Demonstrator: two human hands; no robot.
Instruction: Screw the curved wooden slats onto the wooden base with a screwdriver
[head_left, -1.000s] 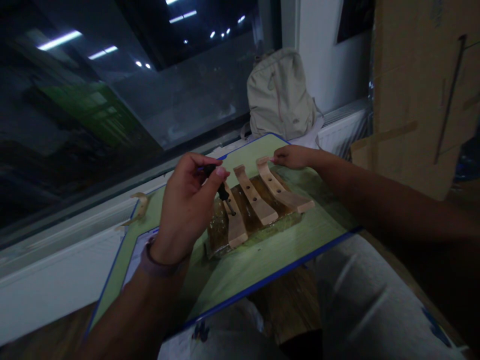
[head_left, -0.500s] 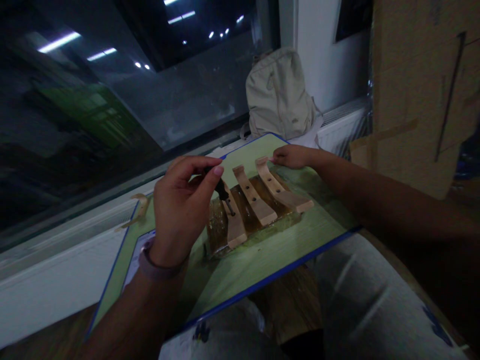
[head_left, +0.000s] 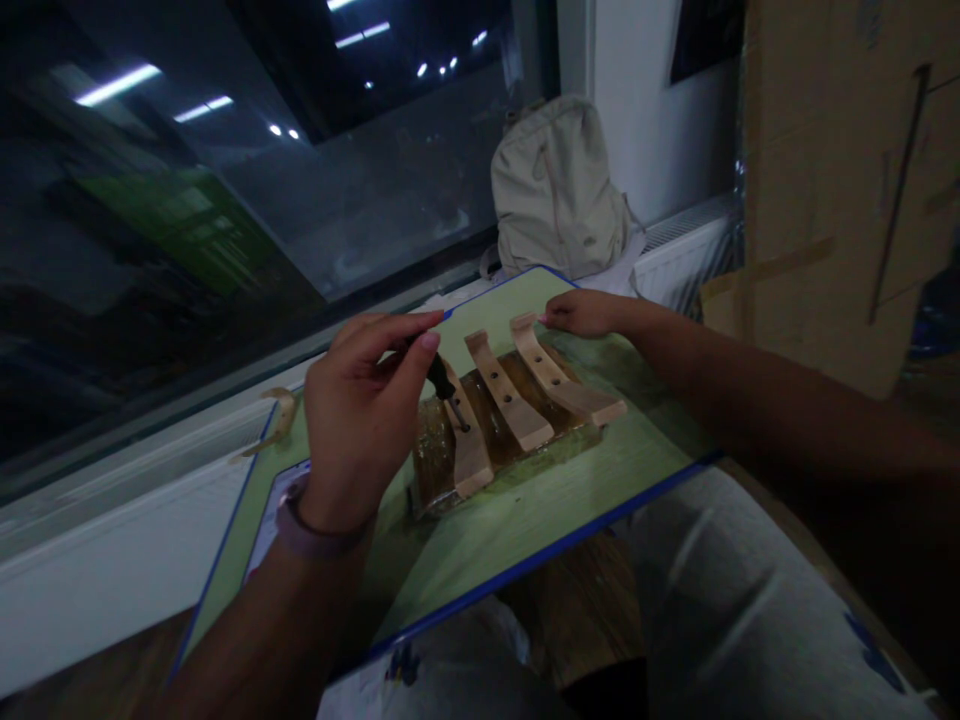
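My left hand (head_left: 367, 400) pinches the dark handle of a screwdriver (head_left: 441, 378) between thumb and fingers. Its tip meets the lower hole of the leftmost wooden hook (head_left: 474, 465). Beside it lie a middle wooden hook (head_left: 517, 415) and a right wooden hook (head_left: 570, 392), each with two holes showing. All three rest across a shiny brown block (head_left: 435, 470), wrapped in something clear. My right hand (head_left: 585, 313) is closed by the curled far end of the right hook; what its fingertips hold is hidden.
Underneath is a green board (head_left: 517, 540) with blue edging, over the person's knees. A curved wooden piece (head_left: 283, 415) lies at its left edge by the windowsill. Behind stand a beige backpack (head_left: 559, 190), a white radiator (head_left: 686, 240) and large cardboard (head_left: 840, 150) at right.
My left thumb and fingers have shifted slightly left on the screwdriver handle, while its tip stays at the same hole. My right hand and the hooks look unmoved.
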